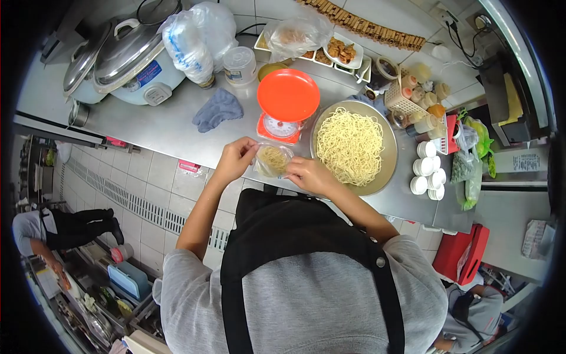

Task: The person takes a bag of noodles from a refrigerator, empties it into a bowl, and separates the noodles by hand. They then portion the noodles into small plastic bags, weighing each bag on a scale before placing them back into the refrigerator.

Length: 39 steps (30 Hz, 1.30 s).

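Note:
Between my two hands is a small clear plastic bag [273, 160] with noodles in it, at the front edge of the steel counter. My left hand [237, 158] pinches the bag's upper left side between thumb and fingers. On its lower right side, my right hand [309, 175] grips the plastic, fingers closed. Just beyond the bag stands an orange kitchen scale [279, 128] with a round dial and an orange plate [288, 94] on top. To the right, close to my right hand, a wide round bowl [390, 154] holds a heap of pale yellow noodles [350, 144].
A blue-grey cloth [217, 110] lies left of the scale. Rice cookers [138, 65], plastic bags [203, 38] and a clear tub [239, 65] stand at back left. Stacked white lids [425, 168] and a bottle basket [401, 94] are at right. Two other people [65, 230] work nearby.

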Each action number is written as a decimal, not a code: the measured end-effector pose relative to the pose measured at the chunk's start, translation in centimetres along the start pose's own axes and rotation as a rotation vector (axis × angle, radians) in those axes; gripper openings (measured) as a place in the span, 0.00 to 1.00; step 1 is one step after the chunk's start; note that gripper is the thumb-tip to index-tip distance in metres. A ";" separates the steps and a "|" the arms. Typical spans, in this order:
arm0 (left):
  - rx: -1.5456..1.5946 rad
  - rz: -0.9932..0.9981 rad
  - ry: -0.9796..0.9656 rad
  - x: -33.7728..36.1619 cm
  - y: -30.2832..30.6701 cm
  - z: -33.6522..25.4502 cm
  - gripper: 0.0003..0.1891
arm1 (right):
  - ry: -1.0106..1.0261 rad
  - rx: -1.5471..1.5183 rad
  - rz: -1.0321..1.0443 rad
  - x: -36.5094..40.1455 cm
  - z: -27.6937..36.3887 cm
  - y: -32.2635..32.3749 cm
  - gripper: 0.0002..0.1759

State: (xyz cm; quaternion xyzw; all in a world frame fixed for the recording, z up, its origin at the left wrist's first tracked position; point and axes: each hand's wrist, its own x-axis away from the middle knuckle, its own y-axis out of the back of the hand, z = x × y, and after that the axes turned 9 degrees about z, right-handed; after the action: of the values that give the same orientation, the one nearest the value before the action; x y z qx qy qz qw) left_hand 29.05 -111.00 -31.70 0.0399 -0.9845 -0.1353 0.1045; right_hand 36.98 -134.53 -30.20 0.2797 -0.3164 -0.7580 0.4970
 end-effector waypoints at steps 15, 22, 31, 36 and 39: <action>0.323 -0.109 0.015 -5.9 -7.4 9.3 0.17 | 0.316 0.196 -0.176 0.1 -3.3 -7.4 0.32; 0.161 -0.071 -0.056 -5.0 -8.9 13.7 0.17 | 0.197 0.329 0.147 0.9 -7.4 -11.8 0.39; 0.933 0.047 0.173 -2.9 -7.8 13.8 0.21 | -0.497 -0.323 -0.202 -2.6 -6.5 -13.4 0.15; 0.324 -0.146 -0.151 -1.8 -5.5 11.3 0.19 | -0.719 -0.280 -0.096 -6.4 -6.7 -13.4 0.24; 0.026 -0.113 0.000 -2.5 -0.3 9.7 0.19 | -0.777 -0.370 0.057 -8.8 -5.8 -12.2 0.25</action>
State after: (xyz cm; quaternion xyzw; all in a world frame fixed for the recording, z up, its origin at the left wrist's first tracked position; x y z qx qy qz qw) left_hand 29.42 -108.49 -41.44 0.0969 -0.9823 -0.1284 0.0960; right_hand 37.28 -123.81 -42.21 -0.1293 -0.3464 -0.8369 0.4036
